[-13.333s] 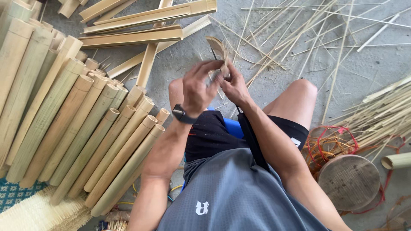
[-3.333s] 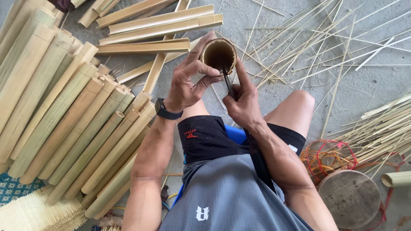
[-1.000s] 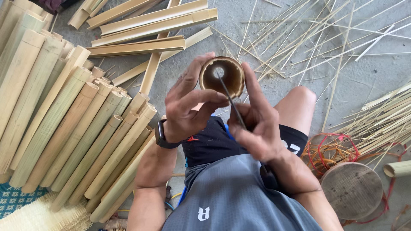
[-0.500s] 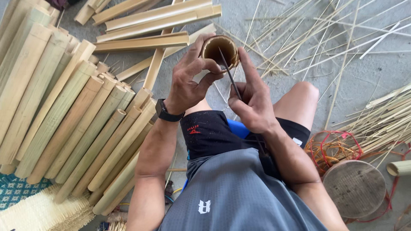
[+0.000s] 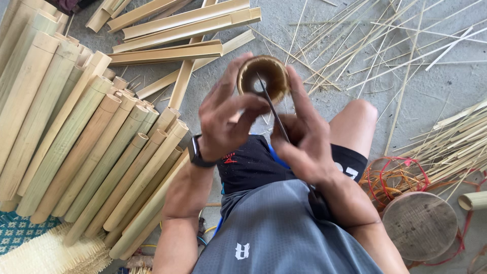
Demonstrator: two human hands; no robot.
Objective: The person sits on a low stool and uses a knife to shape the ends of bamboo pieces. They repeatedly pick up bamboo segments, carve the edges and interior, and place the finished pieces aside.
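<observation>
Both hands meet at the centre of the view, a little above the seated person's lap. Left hand (image 5: 225, 119), with a black watch (image 5: 198, 152) on its wrist, is wrapped around a short round section of tan bamboo tube (image 5: 264, 77), thumb and fingers spread along its side, so the open, hollow end faces up towards the camera. Right hand (image 5: 304, 139) is closed around the handle of a thin dark blade (image 5: 271, 104), which runs from the fist at about 5 o'clock of the tube up to its rim and lies across the opening; the handle itself is hidden in the fist. Below the hands are a grey shirt (image 5: 284, 233) and black shorts (image 5: 253, 162), with a bare knee (image 5: 357, 119) at 3 o'clock of the hands. Out at 9 o'clock, a big stack of long pale bamboo poles (image 5: 76, 137) lies side by side on the grey concrete floor (image 5: 431, 86). At 12 o'clock lie several split bamboo slats (image 5: 172, 30), and from 1 to 3 o'clock thin bamboo strips (image 5: 385, 35) are scattered loosely. At 4 o'clock a round woven basket base (image 5: 420, 226) rests beside loops of red and orange cord (image 5: 393, 175).
</observation>
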